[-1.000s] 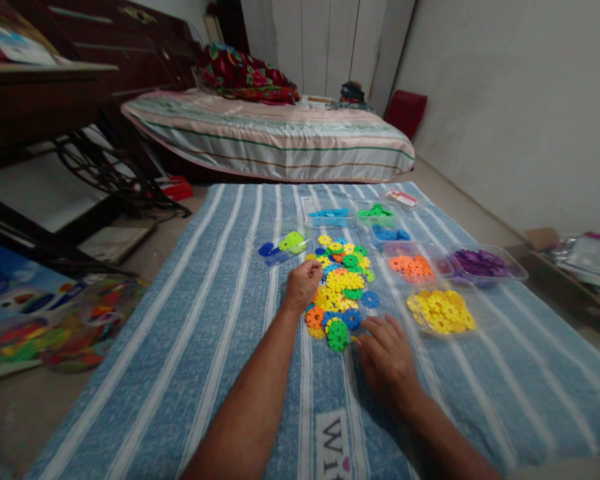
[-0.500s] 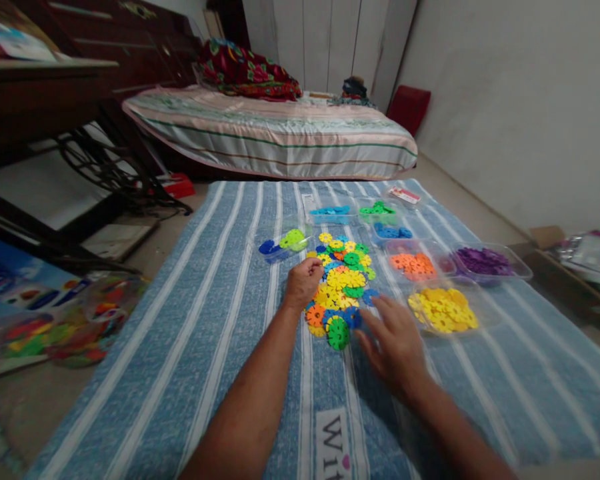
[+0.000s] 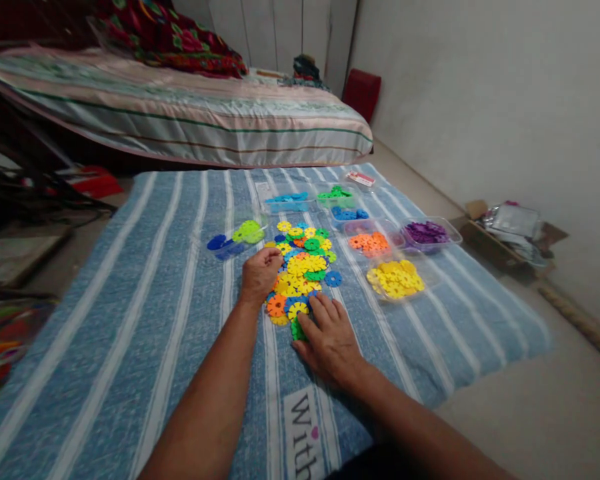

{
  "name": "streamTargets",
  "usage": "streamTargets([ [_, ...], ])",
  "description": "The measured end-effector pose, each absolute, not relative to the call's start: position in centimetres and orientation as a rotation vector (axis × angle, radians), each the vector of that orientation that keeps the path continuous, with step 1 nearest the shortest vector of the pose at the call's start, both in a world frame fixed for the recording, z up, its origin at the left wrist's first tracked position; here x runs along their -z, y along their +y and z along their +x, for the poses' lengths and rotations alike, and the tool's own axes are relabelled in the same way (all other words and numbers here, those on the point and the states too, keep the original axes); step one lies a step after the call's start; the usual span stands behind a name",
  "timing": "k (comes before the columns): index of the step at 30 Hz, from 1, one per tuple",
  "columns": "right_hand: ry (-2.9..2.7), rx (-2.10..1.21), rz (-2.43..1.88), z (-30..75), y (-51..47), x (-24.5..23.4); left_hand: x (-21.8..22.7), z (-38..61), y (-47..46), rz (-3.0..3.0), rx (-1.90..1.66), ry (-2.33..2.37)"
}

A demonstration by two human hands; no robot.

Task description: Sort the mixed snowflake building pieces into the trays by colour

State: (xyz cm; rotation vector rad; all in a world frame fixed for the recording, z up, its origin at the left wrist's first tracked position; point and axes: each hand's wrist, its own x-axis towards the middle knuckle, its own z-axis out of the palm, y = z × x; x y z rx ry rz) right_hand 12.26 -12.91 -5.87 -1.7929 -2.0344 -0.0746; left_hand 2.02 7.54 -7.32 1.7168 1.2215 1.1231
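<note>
Where the pile of coloured plastic discs [image 3: 305, 263] lies in the middle of the blue striped blanket [image 3: 155, 300], the left hand [image 3: 259, 272] rests at its left edge, curled into a loose fist; whether it grips a disc cannot be told. The right hand [image 3: 330, 339] lies flat on the pile's near end, fingers spread and relaxed, partly covering a green disc [image 3: 296, 331]. A clear tub of yellow discs [image 3: 395, 279] stands near, to the right.
</note>
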Motion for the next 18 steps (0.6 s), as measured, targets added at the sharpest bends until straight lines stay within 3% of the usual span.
streamTargets([
  [10,-2.031,0.077,-1.701,12.5,-12.8,5.3,7.3,2.2,7.8,1.76,-1.13,1.248],
  [18,-1.934,0.1,-1.894,12.8,-10.4,4.9,7.0,2.4,7.8,1.781,-1.142,1.255],
])
